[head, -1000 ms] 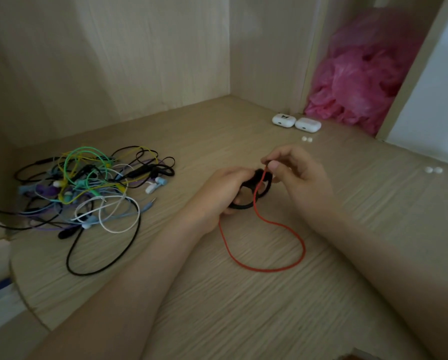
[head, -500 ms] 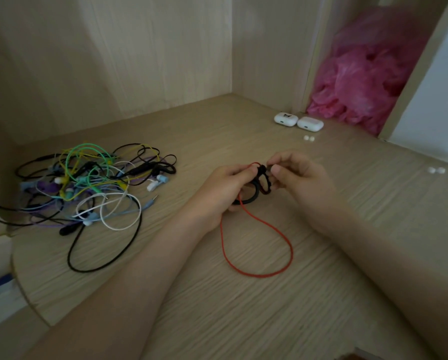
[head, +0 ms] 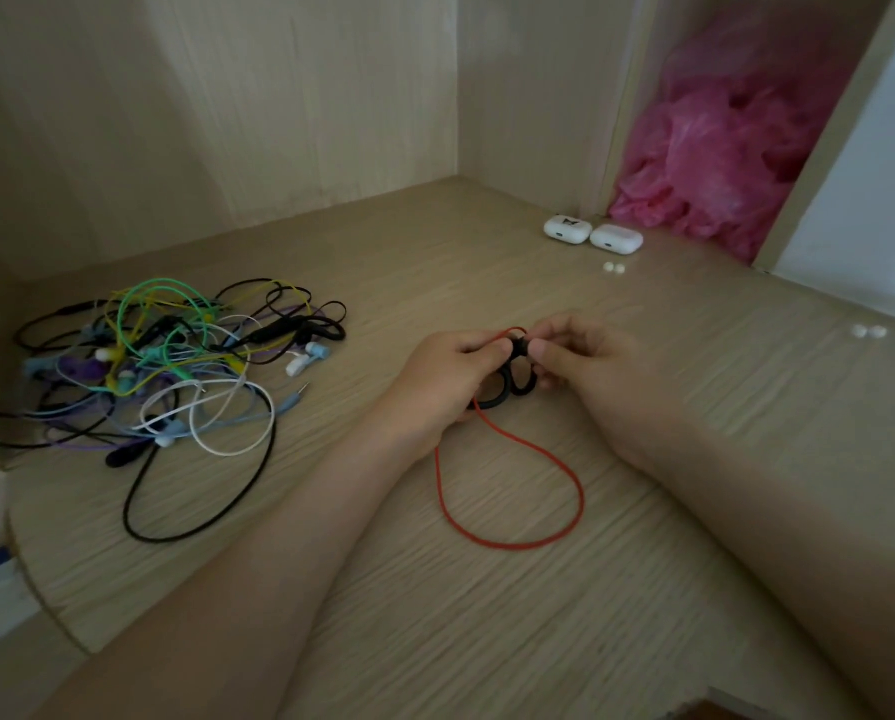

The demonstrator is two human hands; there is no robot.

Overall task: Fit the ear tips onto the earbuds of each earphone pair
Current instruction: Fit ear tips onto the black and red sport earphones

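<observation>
Fingertips of both hands meet over the red-corded earphones (head: 513, 366), and that is where I am working. My left hand (head: 445, 381) is closed around the black ear hooks, with the red cable (head: 513, 491) trailing from it in a loop on the wooden surface (head: 487, 615). My right hand (head: 580, 358) is pinched narrow, thumb and forefinger pressed against the black earbud end; I cannot tell whether a tip sits between them, since it is too small and dark to make out.

The risk, as I judge it, is a slip at the pinch: if I push off-axis, a soft tip could fold or pop away and roll. Loose white ear tips (head: 614, 268) lie well apart near two white cases (head: 593, 233), and another pair (head: 869, 332) farther right. The tangled pile of earphones (head: 165, 366) on my left could snag the red cable if I drag it sideways.
</observation>
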